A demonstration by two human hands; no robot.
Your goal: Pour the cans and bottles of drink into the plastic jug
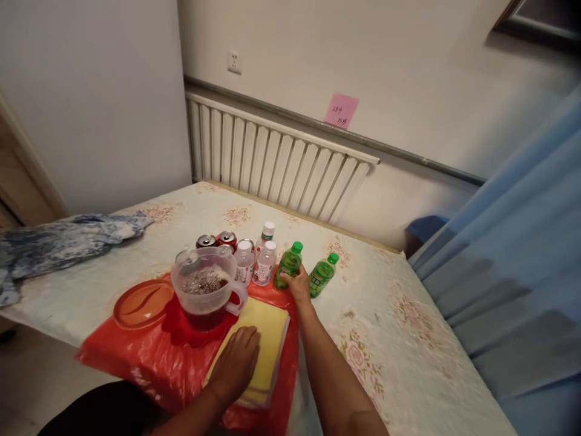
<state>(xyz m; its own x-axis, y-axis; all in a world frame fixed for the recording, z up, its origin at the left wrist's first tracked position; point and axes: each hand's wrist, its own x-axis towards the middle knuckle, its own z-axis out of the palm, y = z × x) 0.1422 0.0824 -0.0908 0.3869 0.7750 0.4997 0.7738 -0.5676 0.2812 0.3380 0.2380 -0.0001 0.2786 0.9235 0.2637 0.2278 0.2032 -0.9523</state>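
My right hand (298,283) is wrapped round the lower part of a green bottle (289,261) with a green cap, upright beside the clear bottles. Another green bottle (322,276) stands just right of that hand. My left hand (240,357) lies flat on a yellow pad (269,327), which rests on a red plastic bag (149,357). Left of the pad, a clear plastic jug (204,297) with dark, foamy contents stands over a red scalloped dish (181,327). Clear bottles with white caps (264,266) stand behind the jug handle.
Dark-topped cans (226,240) stand behind the jug. An orange lid (141,304) lies left of it. Crumpled blue-and-white cloth (68,242) covers the table's left end. A radiator (272,160) runs behind the flowered tablecloth (399,357); a blue curtain (512,254) hangs at right.
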